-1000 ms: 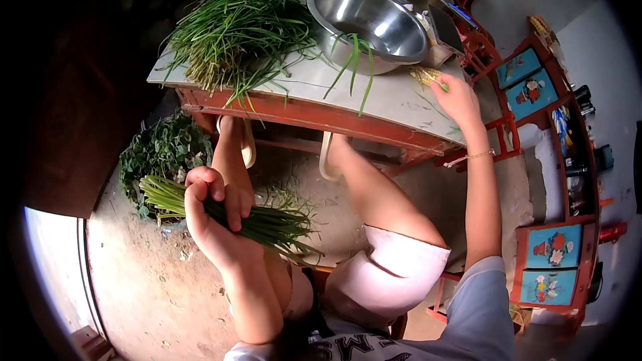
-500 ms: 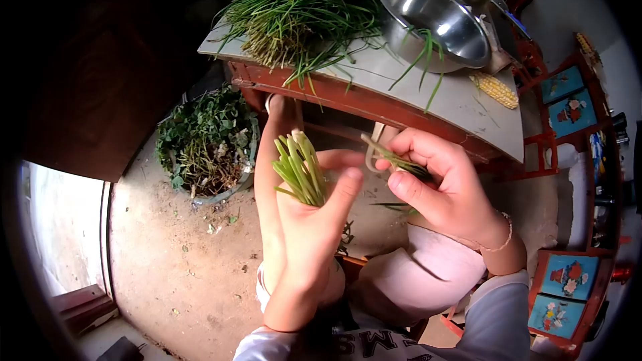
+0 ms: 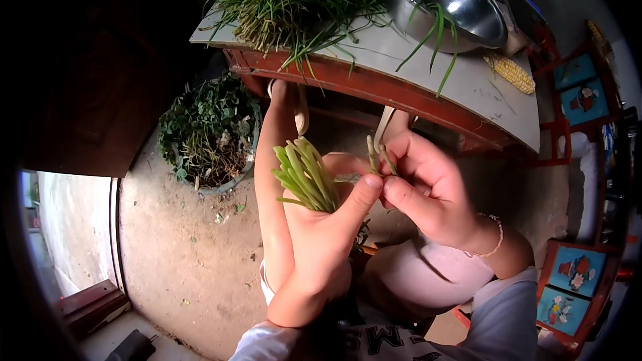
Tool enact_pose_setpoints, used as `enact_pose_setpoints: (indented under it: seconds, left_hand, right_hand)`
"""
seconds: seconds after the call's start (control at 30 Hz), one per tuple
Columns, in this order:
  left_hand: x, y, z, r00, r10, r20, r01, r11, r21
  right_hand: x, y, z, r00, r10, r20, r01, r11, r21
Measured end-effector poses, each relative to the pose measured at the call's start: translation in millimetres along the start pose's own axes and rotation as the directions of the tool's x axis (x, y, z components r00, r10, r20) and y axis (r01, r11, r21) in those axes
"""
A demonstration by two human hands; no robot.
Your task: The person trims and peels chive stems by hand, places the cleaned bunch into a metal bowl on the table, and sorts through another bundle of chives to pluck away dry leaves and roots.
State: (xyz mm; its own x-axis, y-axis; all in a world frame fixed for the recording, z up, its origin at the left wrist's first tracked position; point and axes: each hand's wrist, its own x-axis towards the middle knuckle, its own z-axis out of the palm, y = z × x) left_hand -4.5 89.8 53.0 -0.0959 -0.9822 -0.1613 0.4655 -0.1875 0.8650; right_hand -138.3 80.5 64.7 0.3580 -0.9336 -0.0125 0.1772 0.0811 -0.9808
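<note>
My left hand (image 3: 324, 230) is closed round a bundle of chives (image 3: 304, 177), whose pale cut ends point up beside the base of the thumb. The thumb and forefinger of that hand meet my right hand (image 3: 435, 194) at a few thin chive stalks (image 3: 373, 157). Those stalks are pinched between the fingertips of both hands, their ends upward. Most of their length is hidden behind the fingers. Beyond the hands, a large heap of chives (image 3: 294, 7) lies on the table (image 3: 491, 113), some leaves hanging over its edge.
A steel bowl (image 3: 448, 13) with chive leaves draped over its rim stands beside the heap. An ear of corn (image 3: 510, 73) lies near the table's right end. On the floor at left sits a tub (image 3: 249, 167) of leafy greens. My legs are under the table.
My left thumb and forefinger have come over to the right hand and now pinch the thin stalks with it. Those stalks have turned more upright. The view has shifted slightly.
</note>
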Motion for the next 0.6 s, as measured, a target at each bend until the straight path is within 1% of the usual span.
enact_pose_setpoints:
  seconds: [0.03, 0.07, 0.13, 0.27, 0.33, 0.37, 0.47, 0.53, 0.57, 0.6]
  left_hand:
    - [0, -2, 0, 1.0, 0.013, 0.009, -0.013, 1.0, -0.028]
    - [0, -3, 0, 1.0, 0.01, 0.008, -0.01, 1.0, -0.027]
    - [0, -5, 0, 0.999, 0.029, 0.024, -0.029, 0.999, -0.019]
    - [0, -6, -4, 0.999, 0.008, 0.032, -0.009, 0.999, 0.035]
    - [-1, 0, 0, 0.991, -0.034, 0.131, 0.057, 0.983, -0.177]
    - [0, 2, 0, 0.991, -0.037, 0.131, 0.06, 0.982, -0.177]
    - [3, 2, 0, 0.991, -0.002, 0.133, 0.014, 0.996, -0.09]
    - [4, -1, 1, 0.996, 0.047, 0.07, -0.037, 0.99, -0.139]
    - [4, -1, 1, 0.997, 0.063, 0.049, -0.055, 0.986, -0.155]
    - [3, 0, 1, 0.997, 0.069, 0.038, -0.063, 0.989, -0.132]
  right_hand:
    - [0, 1, 0, 1.0, -0.005, 0.006, 0.005, 0.999, 0.041]
    - [-1, -1, 0, 1.0, -0.003, 0.004, 0.003, 0.999, 0.044]
    - [-2, -9, 0, 0.994, 0.112, 0.015, -0.113, 0.993, 0.043]
    - [-4, -6, -5, 0.988, 0.143, 0.059, -0.147, 0.986, 0.074]
    - [-5, -3, -4, 0.987, 0.153, 0.042, -0.156, 0.984, 0.086]
    - [-5, -3, -4, 0.987, 0.155, 0.041, -0.158, 0.984, 0.087]
    - [-3, -4, -5, 0.981, 0.191, 0.039, -0.195, 0.974, 0.119]
    - [-2, -5, -7, 0.963, 0.258, 0.077, -0.268, 0.939, 0.215]
    - [-2, -5, -7, 0.963, 0.259, 0.077, -0.27, 0.939, 0.214]
    - [-1, -4, -8, 0.962, 0.264, 0.073, -0.274, 0.934, 0.231]
